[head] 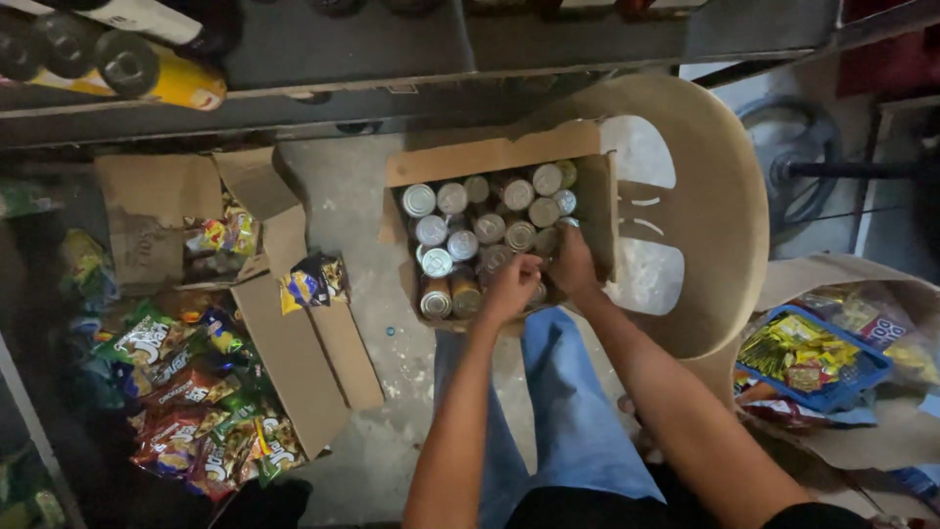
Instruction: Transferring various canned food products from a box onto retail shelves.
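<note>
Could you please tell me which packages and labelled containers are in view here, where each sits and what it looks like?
Open brown cardboard box, on the beige plastic chair: holds upright silver-topped tin cans; both hands, left hand and right hand, reach in.
Colourful foil snack bags, lower left: heaped red, green, yellow.
Yellow and black snack packet, on flattened cardboard.
Blue plastic basket, right: holds yellow sachets.
Yellow cylindrical canisters, shelf top left.
</note>
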